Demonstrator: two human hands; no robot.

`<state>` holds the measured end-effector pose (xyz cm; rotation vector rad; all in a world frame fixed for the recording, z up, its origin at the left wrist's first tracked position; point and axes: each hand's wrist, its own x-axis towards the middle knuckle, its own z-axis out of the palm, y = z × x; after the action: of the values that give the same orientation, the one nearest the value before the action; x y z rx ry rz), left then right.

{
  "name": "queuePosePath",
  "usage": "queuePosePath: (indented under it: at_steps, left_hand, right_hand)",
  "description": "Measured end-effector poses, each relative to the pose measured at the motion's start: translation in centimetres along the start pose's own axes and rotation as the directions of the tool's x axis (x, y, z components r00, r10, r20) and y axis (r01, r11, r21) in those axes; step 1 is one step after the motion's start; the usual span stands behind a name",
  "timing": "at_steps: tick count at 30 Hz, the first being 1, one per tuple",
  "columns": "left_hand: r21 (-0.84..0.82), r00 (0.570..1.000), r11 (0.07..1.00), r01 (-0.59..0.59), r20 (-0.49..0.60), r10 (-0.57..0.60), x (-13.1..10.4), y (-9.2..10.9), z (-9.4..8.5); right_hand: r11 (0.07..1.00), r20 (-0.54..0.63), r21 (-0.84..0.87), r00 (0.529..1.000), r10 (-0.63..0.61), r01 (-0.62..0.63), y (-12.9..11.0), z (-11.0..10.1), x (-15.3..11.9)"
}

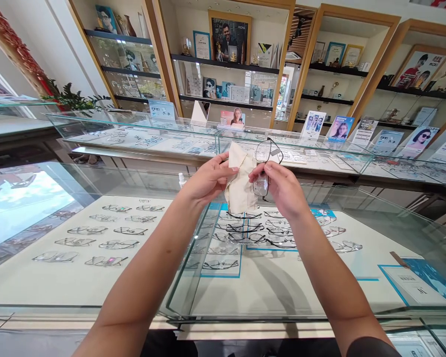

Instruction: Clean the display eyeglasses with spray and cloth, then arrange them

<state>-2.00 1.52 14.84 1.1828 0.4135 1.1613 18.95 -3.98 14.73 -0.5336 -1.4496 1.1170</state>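
Observation:
A cream cloth [241, 186] hangs from my left hand [210, 179], its top edge pinched between thumb and fingers. Just to the right, my right hand [280, 186] grips a pair of thin dark-framed glasses [260, 185] near the middle of the frame. The glasses are turned on end, one lens above my fingers and one below. The cloth's right edge is close beside the glasses; whether they touch is unclear. Both hands are raised above the glass display case.
Rows of glasses lie inside the glass case [282, 316] below my arms. A small white bottle [182, 180] stands behind my left forearm. Farther back are another glass counter [152, 157] with upright cards, a green plant [74, 97] and wall shelves [226, 63].

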Motion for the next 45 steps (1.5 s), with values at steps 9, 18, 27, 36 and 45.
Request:
queuePosePath:
  at_steps: [9,18,27,36,45]
  left_hand:
    - [0.123,0.998,0.992,0.04,-0.056,-0.033,-0.4,-0.4,0.9]
    - [0.041,0.999,0.998,0.04,-0.033,-0.039,-0.1,-1.2,1.1]
    - [0.051,0.998,0.997,0.063,0.004,-0.063,-0.4,-0.9,1.7]
    - [0.093,0.997,0.994,0.059,0.049,-0.064,-0.5,-1.0,2.0]
    - [0.121,0.988,0.984,0.135,-0.096,-0.123,-0.3,-2.1,2.2]
  right_hand:
    - [0.998,0.033,0.054,0.999,-0.023,0.022,0.0,0.2,0.0]
    - [0.998,0.044,0.045,0.998,0.039,-0.041,0.2,-0.2,0.2]
    - [0.995,0.11,0.041,0.991,0.081,-0.086,0.2,-0.2,0.2]
    - [0.991,0.069,0.0,0.988,0.137,-0.137,-0.2,-0.3,0.3]
    - [0.993,-0.029,0.049,0.993,0.11,-0.109,0.1,-0.3,0.6]
